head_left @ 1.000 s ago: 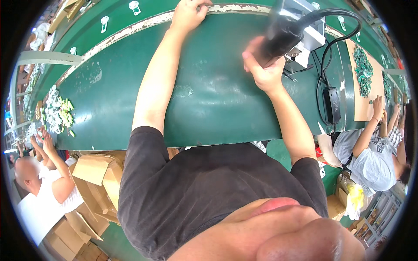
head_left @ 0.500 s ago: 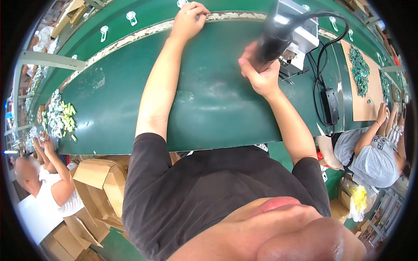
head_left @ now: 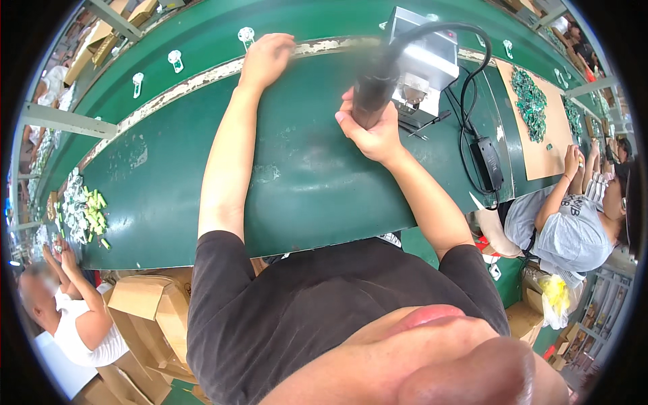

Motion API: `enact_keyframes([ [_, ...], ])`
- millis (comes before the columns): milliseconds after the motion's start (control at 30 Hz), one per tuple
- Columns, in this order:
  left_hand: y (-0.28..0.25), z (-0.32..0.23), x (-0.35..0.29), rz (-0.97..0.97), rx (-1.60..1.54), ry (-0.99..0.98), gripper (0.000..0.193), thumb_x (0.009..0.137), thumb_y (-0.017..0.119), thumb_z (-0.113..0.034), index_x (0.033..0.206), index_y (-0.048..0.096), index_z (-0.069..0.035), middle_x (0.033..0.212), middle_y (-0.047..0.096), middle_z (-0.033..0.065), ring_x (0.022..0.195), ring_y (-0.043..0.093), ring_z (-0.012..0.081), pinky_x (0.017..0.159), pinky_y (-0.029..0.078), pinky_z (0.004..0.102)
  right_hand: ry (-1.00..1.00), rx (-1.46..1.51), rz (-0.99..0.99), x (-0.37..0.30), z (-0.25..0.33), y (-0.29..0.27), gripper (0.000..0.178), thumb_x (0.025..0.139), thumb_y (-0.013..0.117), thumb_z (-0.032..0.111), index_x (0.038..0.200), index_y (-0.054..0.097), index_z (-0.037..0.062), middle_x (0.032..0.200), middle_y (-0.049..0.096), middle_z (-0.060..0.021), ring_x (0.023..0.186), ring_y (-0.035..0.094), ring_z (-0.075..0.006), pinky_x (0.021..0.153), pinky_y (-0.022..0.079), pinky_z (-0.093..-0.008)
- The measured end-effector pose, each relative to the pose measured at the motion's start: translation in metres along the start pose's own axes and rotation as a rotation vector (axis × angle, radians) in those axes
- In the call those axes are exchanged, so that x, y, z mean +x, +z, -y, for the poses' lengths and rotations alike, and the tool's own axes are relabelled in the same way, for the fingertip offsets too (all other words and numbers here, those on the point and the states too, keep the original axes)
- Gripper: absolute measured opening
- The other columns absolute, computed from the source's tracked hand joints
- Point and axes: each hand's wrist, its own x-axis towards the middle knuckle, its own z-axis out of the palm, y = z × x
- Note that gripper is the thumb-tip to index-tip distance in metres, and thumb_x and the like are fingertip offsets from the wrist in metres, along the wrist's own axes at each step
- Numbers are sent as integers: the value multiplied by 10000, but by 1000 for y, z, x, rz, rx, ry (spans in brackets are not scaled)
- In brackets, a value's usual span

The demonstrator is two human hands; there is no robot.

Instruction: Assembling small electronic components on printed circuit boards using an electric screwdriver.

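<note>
In my right hand [head_left: 374, 135] is a black corded cylindrical tool [head_left: 371, 88], upright, like an electric screwdriver. My fingers wrap its lower part, and its upper end is blurred. Just right of it stands a silver metal box [head_left: 428, 61] with a mechanism on its near face. My left hand [head_left: 265, 62] rests at the worn whitish strip [head_left: 202, 82] along the table's far side, fingers reaching right, with nothing visible in them. A small white part [head_left: 246, 36] lies on the green belt just beyond that hand.
More white parts [head_left: 175, 61] dot the belt. At the left lie pale green cylinders [head_left: 96, 210]; at the right, green boards [head_left: 530, 104] cover brown cardboard. A black power adapter [head_left: 487, 164] and cable lie nearby. Co-workers [head_left: 84, 320] sit at both sides; a carton [head_left: 138, 300] stands below.
The whole view has shifted, so the table and both hands appear further left and lower. My right hand keeps its grip on the tool; my left stays by the strip.
</note>
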Motion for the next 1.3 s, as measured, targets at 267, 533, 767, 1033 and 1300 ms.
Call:
enact_keyframes([
  [267,-2,1,-4,28,-51,-46,191,904,614,-47,1036,752,-53,1178,757,78,934,742,239,826,586,336,-101,-31,-3,1,3,3,317,890,685,-68,1163,543,12,810,642,-44,627,595,-105,548,462,-269],
  [533,-3,0,-4,45,-103,-113,188,892,613,-73,1000,765,-55,1115,760,93,1015,727,301,920,571,380,-39,-27,-54,0,6,6,218,861,751,29,1039,625,14,783,640,22,708,571,-67,670,479,-276],
  [767,-5,8,-5,56,-45,-72,191,913,616,-72,1030,767,-59,1067,768,77,898,736,223,831,583,336,-90,-16,-72,-1,2,5,216,864,752,24,1038,625,16,779,639,19,690,570,-70,645,473,-272],
  [1033,-1,6,-4,74,-33,-124,234,918,621,-111,1088,782,-92,1102,764,126,985,728,283,912,567,378,-198,-67,1,1,-5,4,267,912,701,-18,1143,567,-7,815,658,-38,623,604,-102,536,461,-269],
  [1300,0,7,-3,125,-17,-169,260,919,627,-154,1129,776,-114,1115,748,174,1037,714,337,965,553,421,-218,-73,-96,5,-10,4,461,857,745,21,1250,506,48,854,662,-10,746,610,-76,706,506,-263],
])
